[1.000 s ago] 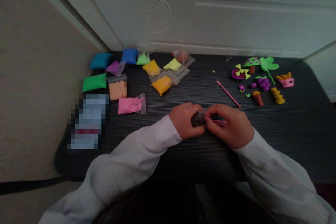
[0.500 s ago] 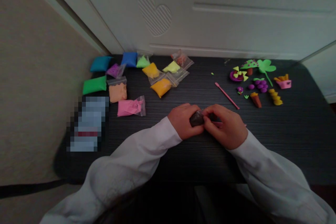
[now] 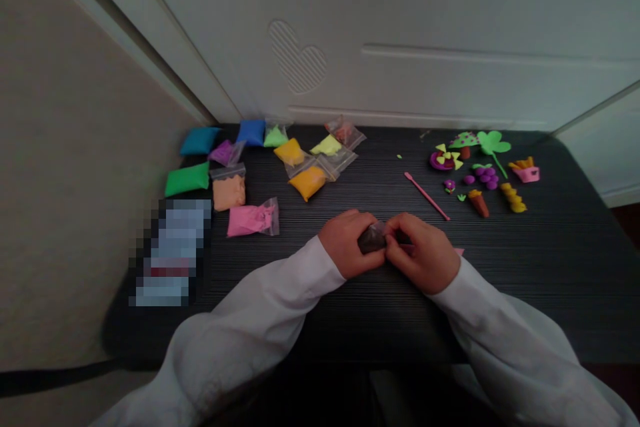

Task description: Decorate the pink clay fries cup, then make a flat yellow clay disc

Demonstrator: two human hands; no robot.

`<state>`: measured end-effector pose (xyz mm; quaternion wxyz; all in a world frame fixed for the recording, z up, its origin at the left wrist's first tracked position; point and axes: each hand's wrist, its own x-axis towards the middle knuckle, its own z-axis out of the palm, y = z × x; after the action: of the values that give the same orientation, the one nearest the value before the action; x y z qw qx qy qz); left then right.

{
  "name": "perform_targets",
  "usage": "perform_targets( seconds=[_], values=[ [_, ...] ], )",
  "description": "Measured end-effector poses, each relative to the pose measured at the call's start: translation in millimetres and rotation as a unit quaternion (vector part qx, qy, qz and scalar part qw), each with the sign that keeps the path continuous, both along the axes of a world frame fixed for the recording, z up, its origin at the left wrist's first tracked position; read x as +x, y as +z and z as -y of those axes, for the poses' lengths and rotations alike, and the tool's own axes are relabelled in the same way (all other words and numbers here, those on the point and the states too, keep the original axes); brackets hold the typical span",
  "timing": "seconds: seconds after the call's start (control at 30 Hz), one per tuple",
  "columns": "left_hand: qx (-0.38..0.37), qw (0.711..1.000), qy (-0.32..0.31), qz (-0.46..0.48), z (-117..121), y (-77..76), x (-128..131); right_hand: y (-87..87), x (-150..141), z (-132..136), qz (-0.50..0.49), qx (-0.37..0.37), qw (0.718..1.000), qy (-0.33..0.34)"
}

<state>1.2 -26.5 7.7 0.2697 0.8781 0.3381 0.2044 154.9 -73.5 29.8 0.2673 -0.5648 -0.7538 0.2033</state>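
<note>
Between my two hands is a small clear bag of dark clay (image 3: 371,239), held over the near middle of the table. My left hand (image 3: 346,245) wraps round its left side, thumb below and fingers above. At the bag's right end, my right hand (image 3: 424,252) pinches the clear plastic between thumb and forefinger. A pink strip-like thing (image 3: 459,251) shows partly from under my right hand; the hand hides most of it. Beyond that hand lies a thin pink modelling tool (image 3: 427,196).
Bags of coloured clay, among them a pink one (image 3: 253,219) and an orange one (image 3: 307,182), lie at the left and back. Small clay models, including purple grapes (image 3: 487,177), stand at the right. A blurred-out phone-like object (image 3: 175,250) lies at left. A white panel (image 3: 450,7) rises behind.
The view has tilted up a little, so the table and everything on it sit lower in the picture. Both hands keep their hold on the dark clay's bag.
</note>
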Motion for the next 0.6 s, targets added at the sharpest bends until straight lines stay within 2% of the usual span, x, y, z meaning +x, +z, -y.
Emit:
perform_targets(
  seconds=[0.4, 0.6],
  values=[
    [-0.012, 0.999, 0.029, 0.035, -2.2, 7.2, -2.7, -0.8, 3.6, -0.6, -0.037, -0.03, 0.999, -0.005],
    [-0.029, 0.998, 0.032, 0.05, -3.0, 7.7, -2.8, -2.4, 0.6, 0.2, -0.061, 0.013, 0.998, -0.019]
  ],
)
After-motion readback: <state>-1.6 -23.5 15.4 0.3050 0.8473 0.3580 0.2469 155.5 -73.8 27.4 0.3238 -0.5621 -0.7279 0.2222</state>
